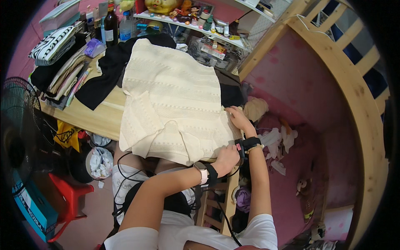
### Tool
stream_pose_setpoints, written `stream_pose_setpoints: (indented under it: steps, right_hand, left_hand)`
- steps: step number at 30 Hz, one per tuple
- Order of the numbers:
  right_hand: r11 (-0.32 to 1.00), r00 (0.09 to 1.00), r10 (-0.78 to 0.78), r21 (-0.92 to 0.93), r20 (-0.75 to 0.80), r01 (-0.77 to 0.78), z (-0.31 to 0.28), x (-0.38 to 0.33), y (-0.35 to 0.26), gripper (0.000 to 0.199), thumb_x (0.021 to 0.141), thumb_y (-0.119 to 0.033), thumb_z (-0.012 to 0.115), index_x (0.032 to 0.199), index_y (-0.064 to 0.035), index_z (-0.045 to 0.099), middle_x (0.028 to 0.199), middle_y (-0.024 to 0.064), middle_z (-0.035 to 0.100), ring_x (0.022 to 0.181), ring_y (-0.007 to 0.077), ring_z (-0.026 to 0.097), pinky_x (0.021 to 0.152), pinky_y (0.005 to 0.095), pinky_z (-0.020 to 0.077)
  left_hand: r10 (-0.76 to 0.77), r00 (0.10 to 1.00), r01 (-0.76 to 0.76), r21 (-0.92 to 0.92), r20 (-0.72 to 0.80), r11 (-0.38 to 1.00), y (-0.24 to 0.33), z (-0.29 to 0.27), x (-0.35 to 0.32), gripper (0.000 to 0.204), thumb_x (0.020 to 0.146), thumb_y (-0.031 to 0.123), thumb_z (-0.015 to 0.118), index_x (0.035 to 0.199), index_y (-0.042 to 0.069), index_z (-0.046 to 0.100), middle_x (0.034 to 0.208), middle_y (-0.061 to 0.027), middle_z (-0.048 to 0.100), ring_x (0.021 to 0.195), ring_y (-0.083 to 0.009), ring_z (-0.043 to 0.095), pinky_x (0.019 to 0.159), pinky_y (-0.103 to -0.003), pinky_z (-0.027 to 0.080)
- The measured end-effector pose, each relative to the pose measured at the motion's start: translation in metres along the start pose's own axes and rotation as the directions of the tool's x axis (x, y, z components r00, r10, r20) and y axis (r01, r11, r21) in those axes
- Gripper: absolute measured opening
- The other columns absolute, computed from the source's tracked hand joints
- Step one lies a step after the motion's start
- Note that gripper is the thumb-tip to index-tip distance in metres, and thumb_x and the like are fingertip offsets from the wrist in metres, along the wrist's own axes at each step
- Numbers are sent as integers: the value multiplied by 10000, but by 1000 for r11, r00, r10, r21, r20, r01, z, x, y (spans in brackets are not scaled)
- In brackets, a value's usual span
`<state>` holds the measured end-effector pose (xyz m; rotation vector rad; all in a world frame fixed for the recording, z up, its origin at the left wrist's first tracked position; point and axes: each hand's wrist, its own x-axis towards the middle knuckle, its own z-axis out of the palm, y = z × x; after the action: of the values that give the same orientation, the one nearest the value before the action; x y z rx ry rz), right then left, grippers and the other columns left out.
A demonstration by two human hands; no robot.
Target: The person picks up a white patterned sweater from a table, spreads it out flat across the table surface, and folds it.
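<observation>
A cream knitted sweater (175,79) lies spread over a wooden table, its neckline end toward me and overhanging the front edge. One sleeve (141,111) is folded inward on the left side. My left hand (227,160) reaches across to the sweater's near right corner, fingers curled closed on the knit. Farther up the same right edge, my right hand (240,121) pinches the fabric. The fingertips of both hands are partly hidden by the knit and by the hands themselves. Dark clothing (102,79) lies beneath and beyond the sweater.
Folded clothes (62,75) are stacked at the left of the table (100,121), near a dark bottle (110,27) and a water bottle (125,27). A fan (18,121) and red stool (68,196) stand left. A wooden bunk frame (350,83) rises on the right.
</observation>
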<state>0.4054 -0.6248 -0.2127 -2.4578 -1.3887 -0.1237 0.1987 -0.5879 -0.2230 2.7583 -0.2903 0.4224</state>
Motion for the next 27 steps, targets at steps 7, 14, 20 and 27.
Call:
stream_pose_setpoints:
  steps: [7,14,20,27]
  right_hand:
    - [899,962,173,365,209,-241,-14,-4,19,176,813,-96,615,950,-13,542,838,85,531,775,181,515,718,295,430]
    - [638,882,298,610,366,-469,-29,3,8,107,876,-115,581,913,-29,529,806,-13,538,753,63,488,672,226,413]
    - [549,874,341,682,346,-484,-38,-1,-7,107,876,-113,589,929,-41,530,773,-10,570,713,63,526,647,223,429]
    - [407,891,371,816,263,-410,-43,23,-40,149,853,-79,567,999,-76,542,681,-31,543,519,18,449,448,189,308]
  left_hand:
    - [-4,1000,2,86,23,996,-3,6,15,198,737,90,594,918,14,624,891,-98,588,842,-218,607,641,-306,532]
    - [-184,982,187,-179,34,966,-22,0,32,178,802,78,559,958,10,505,823,-135,639,706,-283,682,557,-348,548]
    - [-162,985,172,-359,59,917,-27,-33,22,133,821,91,519,915,-2,503,804,-166,634,734,-307,661,613,-417,523]
    - [-483,874,133,-927,-58,352,-46,-17,-7,163,838,73,529,987,19,491,930,-126,523,820,-223,518,673,-319,422]
